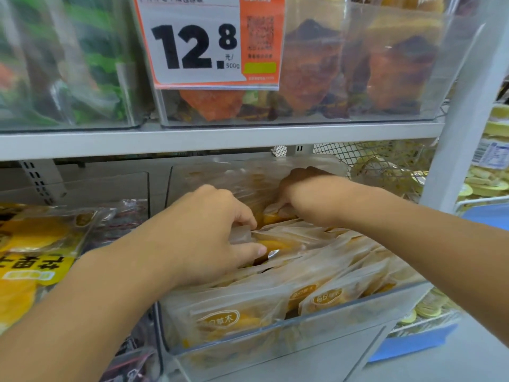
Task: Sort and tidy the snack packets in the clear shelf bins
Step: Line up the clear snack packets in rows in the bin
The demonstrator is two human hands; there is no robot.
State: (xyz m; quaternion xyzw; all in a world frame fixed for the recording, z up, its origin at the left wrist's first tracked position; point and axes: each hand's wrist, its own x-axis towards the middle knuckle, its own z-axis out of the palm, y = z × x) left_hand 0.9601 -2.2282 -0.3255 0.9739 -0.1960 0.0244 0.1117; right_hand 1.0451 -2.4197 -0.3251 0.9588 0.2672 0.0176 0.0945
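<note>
Frosted snack packets [275,296] packed upright in clear bin [303,337] on lower shelf. Left hand [209,232] pinches one packet top near bin's left wall. Right hand [305,194] curls round another packet at bin's back. Price tag [192,42] on upper bin; yellow bags [30,244] left.

Both grips work inside the open top of the clear bin [289,334], the left grip [209,235] near its front-left and the right grip [305,194] deeper toward the back. Just above the right grip the white shelf edge [220,142] hangs low, leaving only a narrow slot of free room between it and the tightly packed snack packets [316,271] below. Right of the right grip a wire mesh panel [371,158] and white upright post [462,133] close that side; left of the left grip stands the bin's own wall.
</note>
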